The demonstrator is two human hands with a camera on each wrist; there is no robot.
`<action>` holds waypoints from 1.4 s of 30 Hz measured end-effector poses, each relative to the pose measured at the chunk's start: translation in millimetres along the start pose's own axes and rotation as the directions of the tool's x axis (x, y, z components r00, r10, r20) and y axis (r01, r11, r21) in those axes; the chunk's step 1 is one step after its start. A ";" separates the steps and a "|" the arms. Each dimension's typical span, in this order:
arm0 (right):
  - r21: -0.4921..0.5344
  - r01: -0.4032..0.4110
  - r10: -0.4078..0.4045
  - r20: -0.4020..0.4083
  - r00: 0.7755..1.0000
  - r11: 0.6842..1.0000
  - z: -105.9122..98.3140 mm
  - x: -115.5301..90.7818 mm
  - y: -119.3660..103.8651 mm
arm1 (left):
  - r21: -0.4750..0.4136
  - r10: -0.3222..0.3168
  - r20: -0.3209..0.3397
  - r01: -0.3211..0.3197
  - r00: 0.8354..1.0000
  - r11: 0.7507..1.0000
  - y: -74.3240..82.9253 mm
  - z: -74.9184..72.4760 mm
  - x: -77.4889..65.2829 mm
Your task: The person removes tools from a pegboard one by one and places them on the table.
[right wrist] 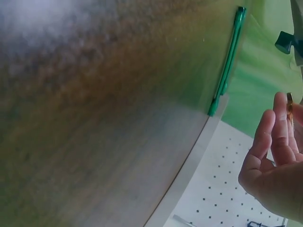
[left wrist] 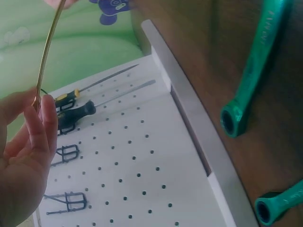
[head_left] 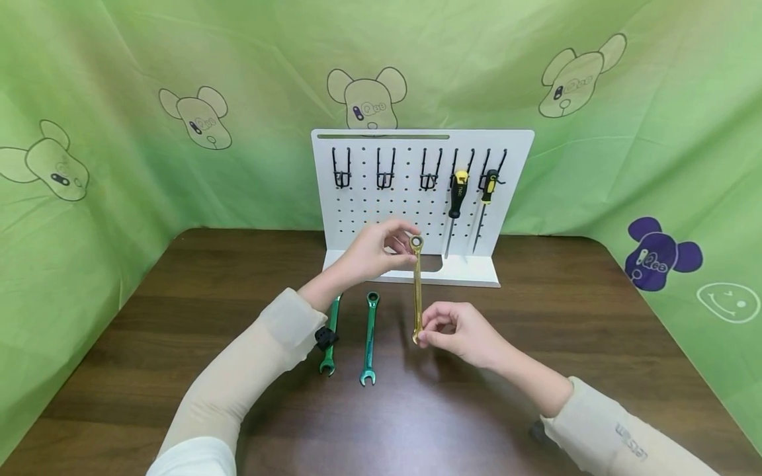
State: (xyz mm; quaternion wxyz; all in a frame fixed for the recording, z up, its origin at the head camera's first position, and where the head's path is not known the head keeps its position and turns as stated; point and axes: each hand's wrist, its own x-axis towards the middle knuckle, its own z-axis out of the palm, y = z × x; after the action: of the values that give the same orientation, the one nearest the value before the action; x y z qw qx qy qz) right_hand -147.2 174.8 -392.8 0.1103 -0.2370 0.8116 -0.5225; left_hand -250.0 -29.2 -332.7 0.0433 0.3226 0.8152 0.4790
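Observation:
A gold combination wrench [head_left: 417, 287] is held upright in front of the white pegboard, ring end at the top. My left hand [head_left: 383, 248] pinches it near the ring end between thumb and fingers. Lower down, my right hand [head_left: 461, 332] pinches the open-jaw end. The left wrist view shows the left fingers [left wrist: 35, 127] on the wrench's shaft, seen edge-on. In the right wrist view the right hand [right wrist: 277, 161] has a small part of the gold wrench [right wrist: 289, 105] between thumb and fingers. Two green wrenches lie on the table, one [head_left: 370, 340] fully seen, the other [head_left: 331, 337] partly behind the left sleeve.
The white pegboard [head_left: 381, 211] stands at the table's back with several black hooks [head_left: 385, 178]. Two yellow-and-black screwdrivers, a thicker one [head_left: 458, 198] and a thinner one [head_left: 489, 188], hang on its right hooks. A green printed curtain [head_left: 268, 178] surrounds the brown table [head_left: 208, 317].

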 end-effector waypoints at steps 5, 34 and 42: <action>-0.002 -0.026 0.026 0.052 0.998 1.000 5.0 -4.5 1.7 | 0.011 -0.019 0.043 0.018 0.999 1.000 -9.5 3.1 -6.0; 0.106 -0.206 0.181 0.207 0.961 0.973 21.8 -13.3 10.6 | 0.149 -0.150 0.218 0.119 0.964 0.982 -55.8 29.5 -12.8; 0.109 -0.238 0.209 0.224 0.952 0.965 22.8 -12.2 10.6 | 0.192 -0.183 0.259 0.135 0.949 0.972 -60.8 34.5 -10.8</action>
State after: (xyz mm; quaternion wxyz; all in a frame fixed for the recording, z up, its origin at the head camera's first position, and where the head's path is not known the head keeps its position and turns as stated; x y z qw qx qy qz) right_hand -129.8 166.4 -412.9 0.2698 -0.1892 0.7798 -0.5323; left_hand -257.8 -29.5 -403.0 0.1665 0.3214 0.8629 0.3526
